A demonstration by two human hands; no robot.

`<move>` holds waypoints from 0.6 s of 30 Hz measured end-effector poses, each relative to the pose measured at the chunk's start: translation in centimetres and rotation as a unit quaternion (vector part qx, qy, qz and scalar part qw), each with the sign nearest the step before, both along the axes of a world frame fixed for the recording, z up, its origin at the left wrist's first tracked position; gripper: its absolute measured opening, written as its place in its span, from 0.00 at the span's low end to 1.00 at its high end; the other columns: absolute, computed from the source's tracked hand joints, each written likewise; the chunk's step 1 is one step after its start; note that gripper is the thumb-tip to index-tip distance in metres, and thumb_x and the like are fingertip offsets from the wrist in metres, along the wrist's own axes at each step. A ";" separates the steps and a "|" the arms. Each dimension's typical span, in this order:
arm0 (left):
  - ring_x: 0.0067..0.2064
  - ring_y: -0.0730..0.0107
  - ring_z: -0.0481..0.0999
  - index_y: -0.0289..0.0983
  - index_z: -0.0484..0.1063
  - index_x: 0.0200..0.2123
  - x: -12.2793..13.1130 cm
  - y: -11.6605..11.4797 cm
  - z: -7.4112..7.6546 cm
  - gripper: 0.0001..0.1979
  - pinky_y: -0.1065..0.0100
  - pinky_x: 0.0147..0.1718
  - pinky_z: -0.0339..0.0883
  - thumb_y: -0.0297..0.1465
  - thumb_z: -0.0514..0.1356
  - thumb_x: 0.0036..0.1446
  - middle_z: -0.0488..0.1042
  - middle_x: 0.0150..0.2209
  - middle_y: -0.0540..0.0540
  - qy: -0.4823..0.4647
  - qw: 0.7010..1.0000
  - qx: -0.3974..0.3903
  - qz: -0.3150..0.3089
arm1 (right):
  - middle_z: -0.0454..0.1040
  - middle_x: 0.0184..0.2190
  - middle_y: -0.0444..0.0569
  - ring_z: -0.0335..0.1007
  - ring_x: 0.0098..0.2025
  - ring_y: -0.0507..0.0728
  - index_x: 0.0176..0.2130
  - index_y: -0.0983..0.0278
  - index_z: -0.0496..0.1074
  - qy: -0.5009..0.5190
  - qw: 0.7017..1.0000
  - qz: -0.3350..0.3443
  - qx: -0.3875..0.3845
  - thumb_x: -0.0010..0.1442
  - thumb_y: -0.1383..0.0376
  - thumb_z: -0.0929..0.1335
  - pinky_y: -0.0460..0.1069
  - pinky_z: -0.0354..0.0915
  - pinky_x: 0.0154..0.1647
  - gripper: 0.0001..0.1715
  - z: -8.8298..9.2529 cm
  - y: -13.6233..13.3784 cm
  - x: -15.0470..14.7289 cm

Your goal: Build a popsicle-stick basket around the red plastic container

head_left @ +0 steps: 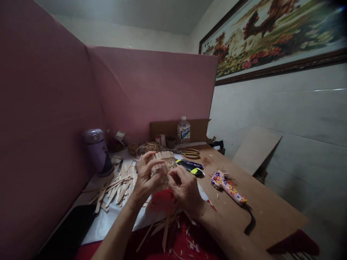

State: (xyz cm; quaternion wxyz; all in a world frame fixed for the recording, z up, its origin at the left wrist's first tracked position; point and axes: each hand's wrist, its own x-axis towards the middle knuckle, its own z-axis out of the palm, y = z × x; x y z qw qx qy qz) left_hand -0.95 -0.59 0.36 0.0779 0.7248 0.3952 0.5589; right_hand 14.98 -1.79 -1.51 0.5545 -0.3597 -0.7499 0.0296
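Observation:
My left hand (148,174) is wrapped round the left side of a small round holder made of upright wooden craft sticks (163,157), its fingers reaching over the near face. Around the holder's upper part runs a thin cord with what looks like a bow. My right hand (184,184) is closed in a pinch at the holder's lower right side. Whatever lies between those fingertips is too small to make out. Loose craft sticks (119,189) are heaped to the left of my hands, and more sticks and splinters lie on red cloth below them.
A floral-patterned glue gun (227,187) with a black cord lies on the right. Behind my hands are a black-and-yellow cutter (189,167), scissors (189,153), a plastic bottle (183,130) and a twine bundle (150,147). A purple flask (99,153) stands at left, before a pink partition (151,86).

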 end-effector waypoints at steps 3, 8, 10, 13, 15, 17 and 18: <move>0.58 0.55 0.62 0.43 0.76 0.39 0.2 -0.1 0.0 0.09 0.50 0.59 0.52 0.32 0.57 0.55 0.63 0.54 0.44 0.009 1.000 -0.002 0.004 | 0.69 0.27 0.44 0.63 0.27 0.51 0.30 0.62 0.67 -0.008 1.000 -0.008 0.004 0.60 0.71 0.63 0.45 0.58 0.29 0.07 0.0 0.0 0.0; 0.59 0.54 0.60 0.43 0.76 0.37 0.3 -0.2 0.0 0.09 0.50 0.60 0.52 0.34 0.58 0.55 0.62 0.55 0.44 0.006 1.000 0.000 -0.005 | 0.70 0.26 0.44 0.64 0.26 0.51 0.30 0.62 0.68 -0.029 0.999 -0.027 0.002 0.59 0.71 0.64 0.45 0.59 0.29 0.07 0.5 -0.2 0.1; 0.60 0.54 0.60 0.43 0.77 0.37 0.4 -0.3 0.0 0.09 0.50 0.60 0.51 0.35 0.58 0.55 0.62 0.55 0.44 0.009 1.000 -0.001 -0.010 | 0.70 0.25 0.43 0.64 0.25 0.51 0.30 0.62 0.68 -0.035 0.999 -0.026 -0.004 0.59 0.71 0.64 0.45 0.58 0.28 0.06 0.9 -0.3 0.2; 0.60 0.54 0.60 0.43 0.77 0.38 0.4 -0.3 0.0 0.09 0.49 0.60 0.50 0.35 0.58 0.56 0.61 0.55 0.44 0.013 1.000 -0.003 -0.016 | 0.70 0.23 0.43 0.64 0.24 0.51 0.29 0.62 0.67 -0.041 0.999 -0.020 -0.016 0.58 0.70 0.64 0.45 0.57 0.27 0.07 1.4 -0.4 0.2; 0.60 0.54 0.60 0.44 0.77 0.38 0.4 -0.3 0.0 0.09 0.48 0.60 0.49 0.35 0.57 0.57 0.61 0.56 0.44 0.011 1.000 -0.009 -0.014 | 0.70 0.24 0.43 0.64 0.24 0.51 0.29 0.62 0.67 -0.045 0.999 -0.017 -0.022 0.59 0.70 0.64 0.45 0.57 0.27 0.07 1.5 -0.4 0.3; 0.60 0.55 0.60 0.43 0.77 0.37 0.3 -0.2 -0.1 0.09 0.48 0.61 0.49 0.35 0.57 0.57 0.61 0.55 0.44 0.006 1.000 -0.013 -0.013 | 0.71 0.24 0.43 0.64 0.25 0.51 0.29 0.62 0.68 -0.048 0.998 -0.016 -0.025 0.59 0.70 0.64 0.45 0.57 0.27 0.07 1.6 -0.3 0.3; 0.60 0.55 0.60 0.43 0.77 0.37 0.3 -0.2 -0.1 0.09 0.48 0.61 0.48 0.35 0.57 0.57 0.61 0.55 0.44 0.006 1.000 -0.013 -0.014 | 0.70 0.24 0.43 0.64 0.25 0.51 0.29 0.62 0.67 -0.049 0.998 -0.015 -0.024 0.59 0.70 0.64 0.45 0.57 0.27 0.07 1.6 -0.3 0.3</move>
